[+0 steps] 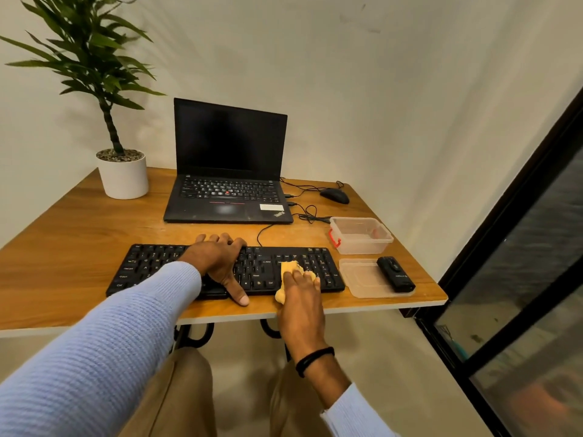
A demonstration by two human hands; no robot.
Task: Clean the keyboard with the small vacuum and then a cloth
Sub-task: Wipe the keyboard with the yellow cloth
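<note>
Keyboard (151, 267) lies along the near edge of the table (79, 231), under both hands.

- Left hand (217, 263): spread flat over the middle keys, fingertips at the far edge, thumb reaching past the near edge onto the wood. Holds nothing.
- Right hand (299, 290): fingers curled round a bunched yellow cloth (291, 267), pressing it on the keys right of centre, near the number pad.
- The 2 hands are apart, with a few keys between them.
- Small vacuum (396, 274): untouched, lying on a clear lid (358, 279) just right of the keyboard.

The keys beneath the left palm are hidden. The right fingertips are mostly covered by cloth. The key legends are blurred.
</note>
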